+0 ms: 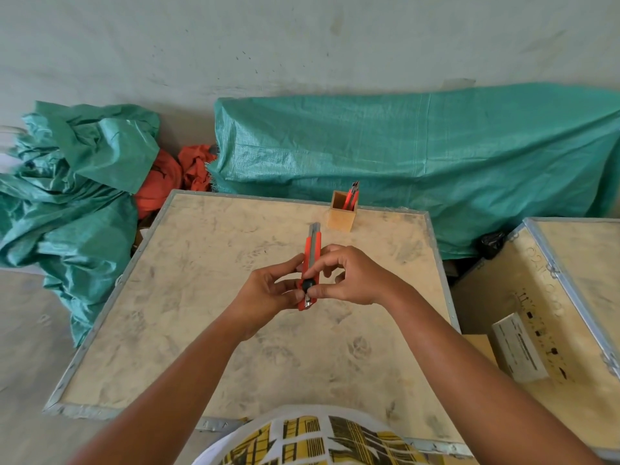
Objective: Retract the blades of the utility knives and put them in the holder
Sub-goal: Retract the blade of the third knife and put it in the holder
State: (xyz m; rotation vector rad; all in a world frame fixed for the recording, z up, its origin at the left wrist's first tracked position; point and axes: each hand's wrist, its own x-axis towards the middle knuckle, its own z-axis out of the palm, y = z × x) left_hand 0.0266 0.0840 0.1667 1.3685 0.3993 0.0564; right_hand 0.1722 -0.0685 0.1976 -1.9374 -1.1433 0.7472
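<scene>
Above the crate (pixel 201 330), the knife (pixel 310 266) is pinched by both hands (pixel 268 293) (pixel 352 280); its slider (pixel 307 285) should be drawn fully back before the holder (pixel 340 218) is approached.

- We hold a utility knife (pixel 311 263) between our left hand (pixel 268 290) and right hand (pixel 352 280), above the middle of the crate top (pixel 201 297).
- The holder (pixel 341 214) stands on the crate's far edge, beyond the knife and slightly right, with other knives (pixel 351 196) in it.
- A tarp-covered heap (pixel 436 156) lies behind the crate; a second crate (pixel 553 297) sits to the right.
</scene>
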